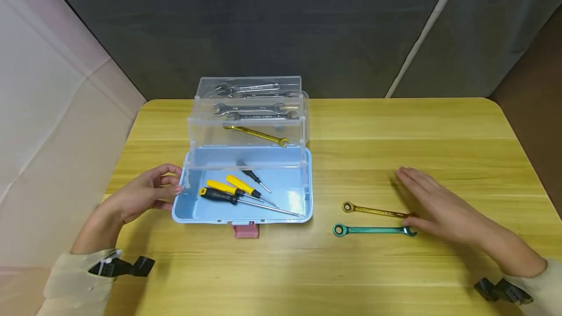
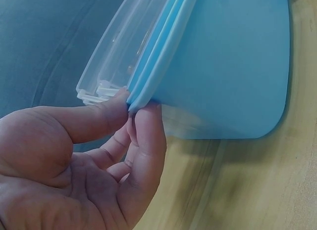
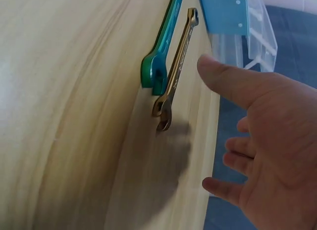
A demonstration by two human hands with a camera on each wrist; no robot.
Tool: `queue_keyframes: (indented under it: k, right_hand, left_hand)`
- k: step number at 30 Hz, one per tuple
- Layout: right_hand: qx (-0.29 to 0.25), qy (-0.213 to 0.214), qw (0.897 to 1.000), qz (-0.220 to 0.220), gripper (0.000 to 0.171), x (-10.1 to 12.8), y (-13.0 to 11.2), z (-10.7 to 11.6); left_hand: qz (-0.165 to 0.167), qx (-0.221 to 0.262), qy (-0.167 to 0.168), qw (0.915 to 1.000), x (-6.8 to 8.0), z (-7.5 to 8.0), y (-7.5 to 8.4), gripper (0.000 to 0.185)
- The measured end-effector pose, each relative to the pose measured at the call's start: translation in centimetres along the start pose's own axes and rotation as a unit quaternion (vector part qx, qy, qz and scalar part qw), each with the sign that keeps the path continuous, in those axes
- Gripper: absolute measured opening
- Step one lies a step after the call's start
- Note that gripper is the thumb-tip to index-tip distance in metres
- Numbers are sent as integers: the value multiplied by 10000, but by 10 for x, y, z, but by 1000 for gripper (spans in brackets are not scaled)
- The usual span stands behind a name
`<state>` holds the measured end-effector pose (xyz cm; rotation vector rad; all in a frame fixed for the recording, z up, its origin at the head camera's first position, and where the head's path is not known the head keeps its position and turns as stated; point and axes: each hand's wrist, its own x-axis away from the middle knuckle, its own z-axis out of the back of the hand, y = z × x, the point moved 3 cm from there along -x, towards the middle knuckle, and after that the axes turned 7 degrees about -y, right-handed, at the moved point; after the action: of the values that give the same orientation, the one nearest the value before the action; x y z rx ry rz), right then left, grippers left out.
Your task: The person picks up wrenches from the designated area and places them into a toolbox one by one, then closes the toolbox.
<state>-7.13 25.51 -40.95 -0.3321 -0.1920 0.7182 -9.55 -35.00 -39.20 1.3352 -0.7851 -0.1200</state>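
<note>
In the head view the blue toolbox point(image 1: 287, 187) stands open at the centre-left of the desk point(image 1: 395, 267), its clear tiered trays point(image 1: 248, 130) raised toward the upper part of the frame. The left hand point(image 1: 142, 196) is at the left edge of the box; the left wrist view shows thumb and index finger point(image 2: 148, 136) pinching the blue rim at its corner, so this grip is closed on the toolbox.

The right hand point(image 1: 443, 211) is at the lower right of the frame with fingers straight and spread — an open grip that holds nothing. It hovers just above the right ends of two wrenches. The gold wrench point(image 1: 373, 209) and the green wrench point(image 1: 373, 230) lie flat on the desk, almost parallel, just beside each other, to the right of the box and apart from it. I cannot tell whether the fingers touch the gold one.

Inside the blue base lie some screwdrivers point(image 1: 237, 191) with yellow and black handles. The clear trays carry silver wrenches point(image 1: 250, 108) and one more gold spanner point(image 1: 259, 135).

There is open wood in front of the box and at the far right side of the desk — the rounded right corner is well apart from the hand.
</note>
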Motion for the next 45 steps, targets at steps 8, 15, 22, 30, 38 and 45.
queue_keyframes:
  k: [8, 15, 22, 30, 38, 45]
  right_hand:
    - [-138, -53, 9992, -384, 89, 5, 10, -12]
    - [30, 1, 9994, -336, 67, 4, 13, -17]
    - [130, 218, 9994, -224, 34, 2, 11, -17]
    - [129, -136, 9989, -439, 26, -2, 11, -18]
    - [-208, -1141, 9919, -515, 21, -13, 11, -10]
    - [-1379, -1484, 9761, -788, 16, -13, 16, -3]
  left_hand:
    - [93, -42, 70, 9999, 0, 0, 0, 21]
    - [76, -42, 53, 9999, 0, 1, 0, 21]
    - [89, -28, 63, 9999, 0, 1, 1, 21]
    - [27, 2, 0, 10000, 0, 1, 0, 21]
    - [-3, 22, 2, 10000, 1, 1, 0, 20]
    - [47, -66, 19, 10000, 0, 1, 0, 20]
